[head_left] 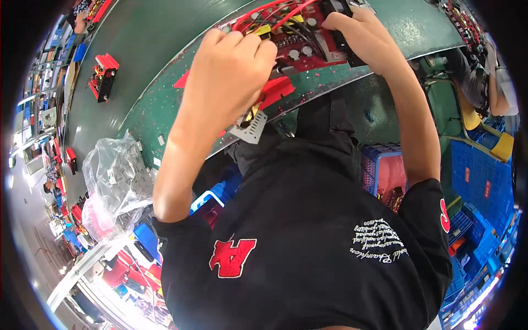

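A red circuit board assembly [286, 65] lies on the green bench near the top of the head view, carrying round capacitors, coils and red and black wires. My left hand [231, 71] is closed in a fist at its left end; whatever the fingers hold is hidden beneath them. My right hand [366, 41] grips a black end piece [336, 7] at the assembly's right side, thumb toward the board. Below my left hand, a perforated silver metal plate [251, 129] juts past the bench edge, beside a red metal piece [276, 92].
The green bench [407, 33] curves across in front, with small red scraps on it. A clear plastic bag [116, 170] hangs at its left. Another red and black unit [103, 77] sits further left. Blue crates [481, 170] stand at the right, near a seated person [498, 82].
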Motion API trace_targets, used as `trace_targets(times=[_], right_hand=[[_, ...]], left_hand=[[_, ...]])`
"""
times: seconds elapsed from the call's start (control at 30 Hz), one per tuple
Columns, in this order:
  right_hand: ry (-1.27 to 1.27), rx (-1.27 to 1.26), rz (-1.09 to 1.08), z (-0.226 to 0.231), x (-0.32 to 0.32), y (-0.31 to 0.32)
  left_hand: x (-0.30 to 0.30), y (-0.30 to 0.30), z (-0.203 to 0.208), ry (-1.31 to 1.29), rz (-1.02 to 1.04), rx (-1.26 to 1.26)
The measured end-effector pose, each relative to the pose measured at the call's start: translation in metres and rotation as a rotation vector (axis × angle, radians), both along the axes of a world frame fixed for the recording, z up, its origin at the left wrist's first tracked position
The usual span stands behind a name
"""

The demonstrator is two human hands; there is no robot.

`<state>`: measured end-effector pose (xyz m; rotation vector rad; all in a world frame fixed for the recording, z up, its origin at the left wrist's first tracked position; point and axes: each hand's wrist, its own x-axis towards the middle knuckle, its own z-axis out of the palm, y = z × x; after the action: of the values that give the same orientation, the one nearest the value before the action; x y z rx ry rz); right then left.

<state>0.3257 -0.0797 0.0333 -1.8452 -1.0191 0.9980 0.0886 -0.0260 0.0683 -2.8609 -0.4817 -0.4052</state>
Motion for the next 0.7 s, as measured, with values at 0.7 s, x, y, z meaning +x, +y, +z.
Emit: trace_targets(times=[0.7], right_hand=[[0.115, -0.070, -0.144, -0.007, -0.009, -0.010]], left_hand=[[-0.029, 0.009, -0.017, -0.280, 0.468, -0.389]])
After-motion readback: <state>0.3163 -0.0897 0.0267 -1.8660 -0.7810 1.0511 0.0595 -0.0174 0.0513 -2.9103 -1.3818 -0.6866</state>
